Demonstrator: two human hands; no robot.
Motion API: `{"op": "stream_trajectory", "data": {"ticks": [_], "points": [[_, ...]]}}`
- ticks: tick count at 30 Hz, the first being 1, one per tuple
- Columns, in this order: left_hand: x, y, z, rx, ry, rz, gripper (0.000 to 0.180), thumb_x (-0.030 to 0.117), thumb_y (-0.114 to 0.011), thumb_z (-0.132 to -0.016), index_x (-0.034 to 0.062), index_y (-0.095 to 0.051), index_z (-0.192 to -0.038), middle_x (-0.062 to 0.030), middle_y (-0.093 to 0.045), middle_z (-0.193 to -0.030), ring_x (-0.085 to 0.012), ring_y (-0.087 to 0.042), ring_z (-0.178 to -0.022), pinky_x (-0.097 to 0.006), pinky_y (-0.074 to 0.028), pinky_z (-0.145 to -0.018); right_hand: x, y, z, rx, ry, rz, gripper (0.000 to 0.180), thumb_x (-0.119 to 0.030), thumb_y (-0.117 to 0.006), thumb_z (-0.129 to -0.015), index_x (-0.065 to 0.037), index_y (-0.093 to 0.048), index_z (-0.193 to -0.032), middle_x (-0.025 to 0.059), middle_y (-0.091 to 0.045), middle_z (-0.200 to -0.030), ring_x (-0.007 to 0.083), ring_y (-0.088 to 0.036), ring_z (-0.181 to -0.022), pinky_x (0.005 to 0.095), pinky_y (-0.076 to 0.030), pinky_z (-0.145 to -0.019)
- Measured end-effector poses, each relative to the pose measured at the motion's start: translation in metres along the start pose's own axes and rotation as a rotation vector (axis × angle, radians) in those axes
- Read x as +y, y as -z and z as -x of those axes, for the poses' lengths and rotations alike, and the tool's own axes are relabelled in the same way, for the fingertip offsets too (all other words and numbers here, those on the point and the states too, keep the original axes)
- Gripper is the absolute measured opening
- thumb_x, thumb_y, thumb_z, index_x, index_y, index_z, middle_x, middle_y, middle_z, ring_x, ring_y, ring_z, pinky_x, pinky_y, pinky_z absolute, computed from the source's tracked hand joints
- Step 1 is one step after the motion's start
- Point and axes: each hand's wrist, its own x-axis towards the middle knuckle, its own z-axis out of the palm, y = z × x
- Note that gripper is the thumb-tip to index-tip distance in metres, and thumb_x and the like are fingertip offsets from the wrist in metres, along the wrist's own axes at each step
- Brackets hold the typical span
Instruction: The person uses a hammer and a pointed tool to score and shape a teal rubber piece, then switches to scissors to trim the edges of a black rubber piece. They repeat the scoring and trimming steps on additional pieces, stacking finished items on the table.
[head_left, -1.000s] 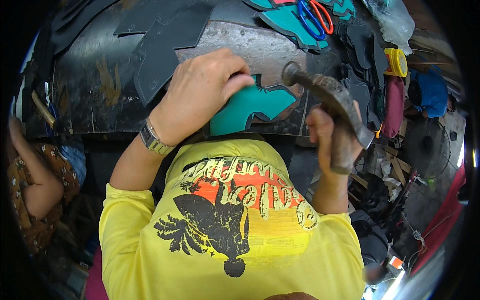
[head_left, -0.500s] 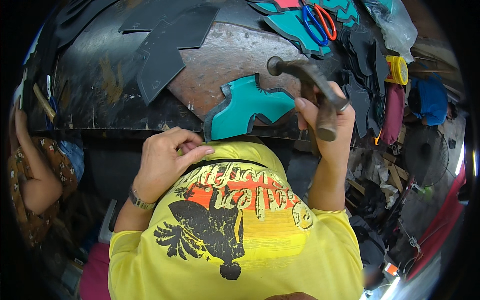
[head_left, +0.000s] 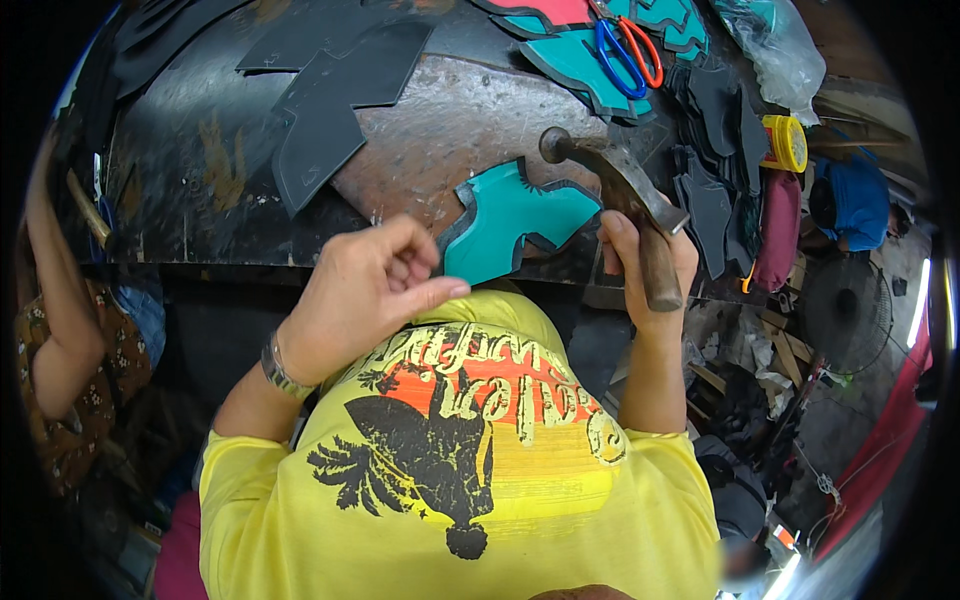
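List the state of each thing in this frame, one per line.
hammer: gripped by the right hand, head raised over the bench.
teal cut piece: flat at the bench edge, untouched.
left hand: fingers curled, off the piece.
scissors: lying shut on the stacked pieces.
black cut piece: flat on the bench.

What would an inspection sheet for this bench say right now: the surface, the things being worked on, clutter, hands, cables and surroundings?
Surface: dark, scuffed metal-topped bench.
Job's things: teal cut-out piece at the near edge; hammer over it.
Clutter: black cut-outs, more teal pieces, scissors, yellow tape roll, plastic bag.
Hands: left hand loosely curled, beside the piece; right hand grips the hammer handle.
Cables: nothing seen.
Surroundings: another person's arm at left; fan at right.
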Motion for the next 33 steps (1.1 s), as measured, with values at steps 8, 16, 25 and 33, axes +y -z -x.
{"op": "stream_trajectory", "data": {"ticks": [8,16,25,33], "points": [[-0.018,-0.012,0.018,-0.045,0.097,-0.004,0.036,0.025,-0.083,-0.087,-0.0014,-0.076,-0.110,-0.0087,-0.073,-0.080,-0.0098,-0.068,-0.068,-0.025,-0.054,-0.064,0.009,-0.013,0.001,-0.126,0.258,0.245,0.046,0.003,-0.077,-0.089,-0.003,-0.066,-0.133,0.0137,-0.075,-0.113,0.0133,-0.070,-0.095,0.0278,-0.054,-0.086],[-0.014,-0.047,0.002,-0.060,0.168,0.712,0.033,0.009,-0.075,-0.095,-0.0041,-0.065,-0.124,-0.0051,-0.073,-0.091,-0.0068,-0.071,-0.083,-0.021,-0.056,-0.069,-0.005,-0.015,0.005,-0.220,-0.084,0.274,0.049,-0.004,-0.076,-0.093,-0.007,-0.062,-0.140,0.0075,-0.072,-0.093,0.0077,-0.063,-0.081,0.0247,-0.051,-0.076],[0.013,0.018,-0.036,-0.118,0.054,0.006,0.021,0.002,-0.068,-0.092,-0.0074,-0.068,-0.111,-0.0030,-0.070,-0.077,-0.0062,-0.069,-0.065,-0.022,-0.053,-0.060,-0.029,-0.002,0.009,-0.020,-0.128,0.130,0.037,-0.002,-0.076,-0.090,0.001,-0.066,-0.126,0.0063,-0.070,-0.090,0.0112,-0.063,-0.072,0.0279,-0.052,-0.068],[0.017,0.052,-0.084,-0.044,-0.081,-0.303,0.024,0.014,-0.074,-0.088,-0.0055,-0.074,-0.101,-0.0011,-0.064,-0.069,-0.0055,-0.054,-0.061,-0.025,-0.046,-0.057,-0.004,-0.015,-0.006,-0.182,0.260,0.387,0.042,0.000,-0.072,-0.093,-0.004,-0.061,-0.134,0.0195,-0.074,-0.107,0.0233,-0.072,-0.089,0.0294,-0.053,-0.080]]}}
